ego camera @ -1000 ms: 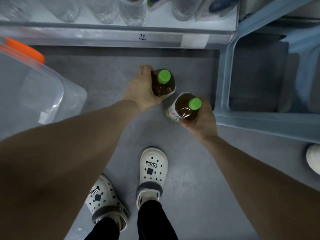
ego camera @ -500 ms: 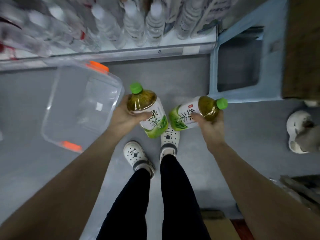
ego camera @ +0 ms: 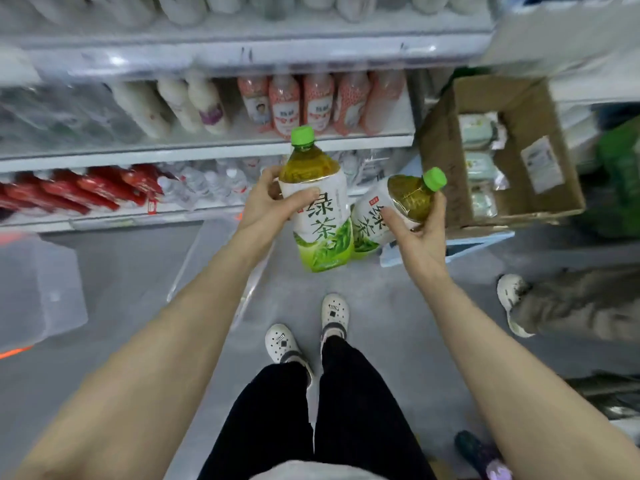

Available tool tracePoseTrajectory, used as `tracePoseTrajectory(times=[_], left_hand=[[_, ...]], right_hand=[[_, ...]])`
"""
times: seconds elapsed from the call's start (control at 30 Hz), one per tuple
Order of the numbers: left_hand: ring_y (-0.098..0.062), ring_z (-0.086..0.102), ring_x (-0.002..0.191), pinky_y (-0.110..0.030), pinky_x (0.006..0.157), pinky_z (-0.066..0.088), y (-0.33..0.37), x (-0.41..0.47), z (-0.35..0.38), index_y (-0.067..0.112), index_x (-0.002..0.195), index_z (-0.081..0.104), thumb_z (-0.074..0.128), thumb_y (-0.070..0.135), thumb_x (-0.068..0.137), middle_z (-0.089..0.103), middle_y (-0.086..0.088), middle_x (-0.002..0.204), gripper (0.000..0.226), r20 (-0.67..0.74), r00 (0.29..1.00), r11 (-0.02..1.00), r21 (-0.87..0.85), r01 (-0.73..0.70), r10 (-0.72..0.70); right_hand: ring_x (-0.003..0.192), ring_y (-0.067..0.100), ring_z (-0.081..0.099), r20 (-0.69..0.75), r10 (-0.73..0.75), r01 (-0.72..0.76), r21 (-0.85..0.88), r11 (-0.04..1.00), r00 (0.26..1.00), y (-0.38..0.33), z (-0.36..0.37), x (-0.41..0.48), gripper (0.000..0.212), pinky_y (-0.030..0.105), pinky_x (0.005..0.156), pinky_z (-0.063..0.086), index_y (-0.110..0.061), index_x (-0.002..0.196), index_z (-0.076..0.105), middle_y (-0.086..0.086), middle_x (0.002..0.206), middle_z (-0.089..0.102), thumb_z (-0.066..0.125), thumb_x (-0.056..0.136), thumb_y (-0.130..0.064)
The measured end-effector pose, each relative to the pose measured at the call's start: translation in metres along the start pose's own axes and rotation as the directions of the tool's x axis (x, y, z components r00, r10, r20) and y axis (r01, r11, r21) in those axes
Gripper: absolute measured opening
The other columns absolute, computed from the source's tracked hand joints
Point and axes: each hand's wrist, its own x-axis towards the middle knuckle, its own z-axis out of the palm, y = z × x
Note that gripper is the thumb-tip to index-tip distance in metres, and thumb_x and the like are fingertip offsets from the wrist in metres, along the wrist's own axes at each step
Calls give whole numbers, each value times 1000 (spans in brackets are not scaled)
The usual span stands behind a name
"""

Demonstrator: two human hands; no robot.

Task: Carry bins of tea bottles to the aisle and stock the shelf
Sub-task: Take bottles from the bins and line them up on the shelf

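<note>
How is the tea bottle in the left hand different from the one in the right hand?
The left bottle stands almost upright, cap up; the right bottle leans, cap pointing right. The left bottle shows most of its label; the right bottle sits partly behind it. The left hand and right hand each grip one. Both have green caps, white-and-green labels and golden tea.

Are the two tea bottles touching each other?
Cannot tell. In the head view the left bottle overlaps the right bottle with no gap showing, but one may simply sit in front.
</note>
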Motion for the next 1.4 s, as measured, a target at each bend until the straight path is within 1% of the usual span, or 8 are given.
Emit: tracePoseTrajectory(times=[0.13, 0.23, 0.37, 0.57, 0.7, 0.93, 1.03, 1.4], left_hand=[[-19, 69, 97, -35, 86, 57, 78, -24, 4, 10, 121, 55, 87, 31, 59, 71, -3, 105, 73, -40, 985, 982, -80, -173, 170], [-13, 68, 90, -29, 80, 55, 138, -42, 6, 13, 114, 57, 85, 17, 70, 70, 1, 98, 53, -35, 958, 954, -93, -285, 283], [-14, 70, 92, -26, 77, 58, 210, -66, 3, 13, 116, 58, 85, 40, 51, 71, -1, 103, 75, -35, 899, 898, -49, -438, 436], [-15, 72, 91, -27, 70, 56, 296, -99, -1, 8, 120, 61, 85, 38, 58, 73, -5, 105, 73, 12, 803, 802, -57, -594, 595], [-17, 73, 93, -29, 69, 57, 347, -115, 1, 9, 126, 58, 87, 35, 69, 73, -4, 108, 69, 26, 758, 758, -57, -649, 651], [-21, 75, 89, -33, 66, 61, 433, -135, 15, 13, 114, 63, 81, 24, 78, 75, -7, 103, 42, 33, 680, 680, -95, -727, 732], [-21, 75, 89, -36, 72, 62, 471, -134, 27, 14, 115, 63, 84, 31, 72, 75, -7, 103, 51, 46, 650, 651, -100, -753, 759], [-21, 75, 85, -31, 63, 57, 585, -92, 83, 10, 107, 65, 84, 38, 65, 76, -8, 100, 54, -72, 511, 502, -113, -857, 856]], right_hand=[[119, 6, 58, -23, -180, 180, -32, 983, 983, -78, -20, -2, 64, 43, 105, 46, -56, 128, 45, -15, 127, 61, 80, 74, -55], [125, 8, 54, -11, -280, 280, -29, 960, 960, -132, -37, 4, 74, 45, 107, 45, -52, 135, 45, -10, 136, 57, 79, 70, -63], [132, 7, 48, 23, -417, 417, -52, 907, 909, -208, -60, 4, 91, 42, 111, 42, -35, 150, 37, -9, 147, 48, 79, 72, -59], [117, -12, 53, 70, -569, 572, -50, 819, 820, -313, -91, -3, 79, 18, 98, 48, -31, 151, 36, -23, 133, 55, 77, 84, -37], [124, 6, 56, 56, -637, 639, -25, 769, 769, -374, -114, -7, 85, 36, 102, 51, -33, 152, 34, -17, 140, 52, 79, 81, -42], [114, 12, 64, 45, -757, 756, 22, 654, 652, -476, -162, 4, 69, 40, 96, 55, -38, 142, 46, -10, 131, 62, 79, 83, -29], [115, 17, 64, 34, -793, 793, 34, 609, 608, -524, -185, 21, 63, 45, 96, 55, -49, 131, 47, -8, 127, 64, 79, 80, -32], [114, 20, 64, 53, -867, 866, 34, 498, 496, -656, -218, 137, 79, 47, 97, 54, -32, 149, 40, 6, 131, 62, 79, 80, -28]])
